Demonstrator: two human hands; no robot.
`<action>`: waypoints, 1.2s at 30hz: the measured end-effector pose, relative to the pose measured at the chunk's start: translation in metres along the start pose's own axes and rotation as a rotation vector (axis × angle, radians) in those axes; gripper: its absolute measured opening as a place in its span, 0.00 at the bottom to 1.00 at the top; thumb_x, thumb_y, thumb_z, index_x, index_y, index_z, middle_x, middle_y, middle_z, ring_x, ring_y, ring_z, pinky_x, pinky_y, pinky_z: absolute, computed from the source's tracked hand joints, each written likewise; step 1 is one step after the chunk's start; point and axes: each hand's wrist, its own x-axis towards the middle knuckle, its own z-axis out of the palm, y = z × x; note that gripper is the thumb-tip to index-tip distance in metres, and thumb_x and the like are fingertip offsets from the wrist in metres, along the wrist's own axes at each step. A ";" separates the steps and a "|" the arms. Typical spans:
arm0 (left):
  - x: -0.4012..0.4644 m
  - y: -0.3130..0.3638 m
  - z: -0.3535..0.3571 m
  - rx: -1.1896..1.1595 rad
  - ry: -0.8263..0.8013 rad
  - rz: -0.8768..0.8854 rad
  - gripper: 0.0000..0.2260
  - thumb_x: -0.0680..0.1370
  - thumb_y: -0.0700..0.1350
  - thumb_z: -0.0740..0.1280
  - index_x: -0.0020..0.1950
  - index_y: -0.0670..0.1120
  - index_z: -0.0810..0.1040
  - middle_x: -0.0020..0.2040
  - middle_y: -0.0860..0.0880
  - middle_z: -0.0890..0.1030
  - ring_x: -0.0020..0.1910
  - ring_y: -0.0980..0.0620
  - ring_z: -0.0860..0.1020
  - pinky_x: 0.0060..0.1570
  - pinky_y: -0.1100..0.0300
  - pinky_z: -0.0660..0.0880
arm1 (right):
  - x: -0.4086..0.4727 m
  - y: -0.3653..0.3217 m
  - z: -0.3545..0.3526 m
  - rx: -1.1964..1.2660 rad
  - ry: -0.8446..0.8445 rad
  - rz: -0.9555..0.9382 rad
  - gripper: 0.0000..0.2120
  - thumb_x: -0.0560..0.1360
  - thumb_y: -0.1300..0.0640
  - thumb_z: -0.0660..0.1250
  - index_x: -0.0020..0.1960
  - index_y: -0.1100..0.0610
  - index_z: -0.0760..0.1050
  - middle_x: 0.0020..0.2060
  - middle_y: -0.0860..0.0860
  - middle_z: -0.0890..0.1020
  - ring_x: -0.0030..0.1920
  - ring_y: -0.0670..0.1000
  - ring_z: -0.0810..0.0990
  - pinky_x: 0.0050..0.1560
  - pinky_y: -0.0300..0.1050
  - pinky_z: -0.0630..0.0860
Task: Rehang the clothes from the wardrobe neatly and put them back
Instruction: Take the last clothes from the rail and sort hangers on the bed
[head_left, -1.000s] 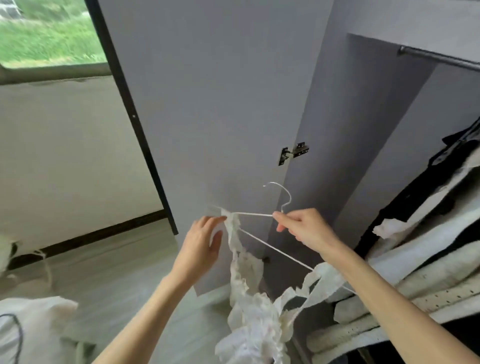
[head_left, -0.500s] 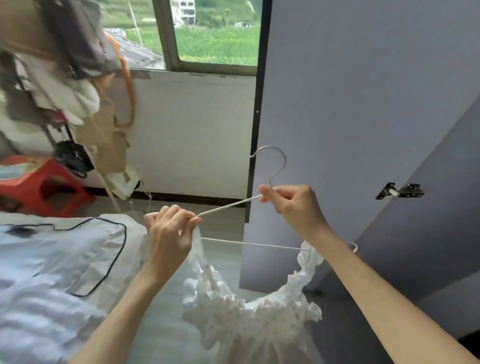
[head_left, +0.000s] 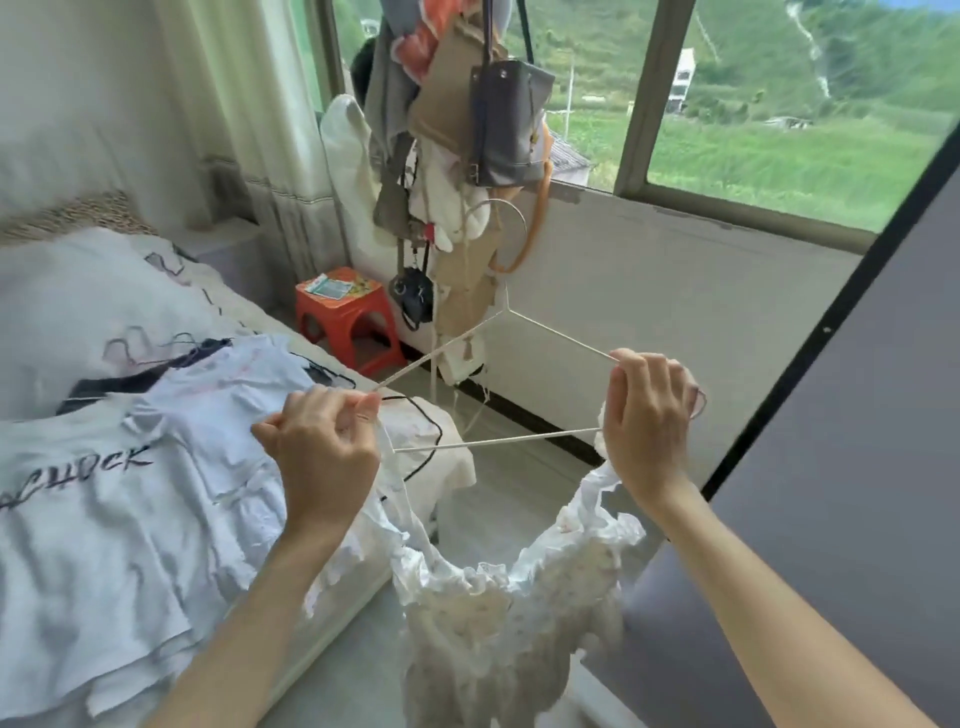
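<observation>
Both hands grip a thin white wire hanger (head_left: 493, 442) above the bed's (head_left: 332, 597) edge: left hand (head_left: 322, 447) pinching one end, right hand (head_left: 647, 421) curled round the other. A frilly white garment (head_left: 483, 613) droops from it, straps seemingly looped over each end.

white T-shirt (head_left: 104, 493) on bed, dark script lettering partly readable "ACHOCK"

Both bare forearms reach up from 6 o'clock, left hand (head_left: 324, 452) at 9 o'clock with fingers curled in a pinch, right hand (head_left: 647, 421) at 3 o'clock, fingers curled likewise, knuckles facing the camera.
</observation>
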 end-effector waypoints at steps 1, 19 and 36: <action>0.009 -0.007 -0.007 0.026 0.037 -0.032 0.10 0.74 0.51 0.62 0.35 0.49 0.75 0.35 0.54 0.74 0.42 0.53 0.71 0.44 0.61 0.50 | 0.010 -0.011 0.021 0.016 0.017 -0.022 0.06 0.78 0.61 0.57 0.51 0.56 0.73 0.38 0.54 0.77 0.43 0.54 0.71 0.52 0.50 0.63; 0.306 -0.121 -0.154 0.234 0.605 0.013 0.12 0.73 0.52 0.60 0.39 0.48 0.78 0.40 0.49 0.79 0.49 0.49 0.73 0.48 0.58 0.54 | 0.255 -0.312 0.247 0.496 0.192 -0.112 0.10 0.79 0.59 0.57 0.50 0.58 0.78 0.41 0.57 0.77 0.45 0.59 0.73 0.52 0.55 0.66; 0.503 -0.359 -0.144 0.453 0.403 -0.179 0.09 0.76 0.49 0.65 0.38 0.48 0.78 0.41 0.49 0.79 0.49 0.45 0.77 0.53 0.53 0.63 | 0.286 -0.470 0.533 0.644 -0.315 -0.097 0.12 0.79 0.57 0.57 0.52 0.59 0.78 0.50 0.56 0.80 0.53 0.59 0.71 0.53 0.51 0.63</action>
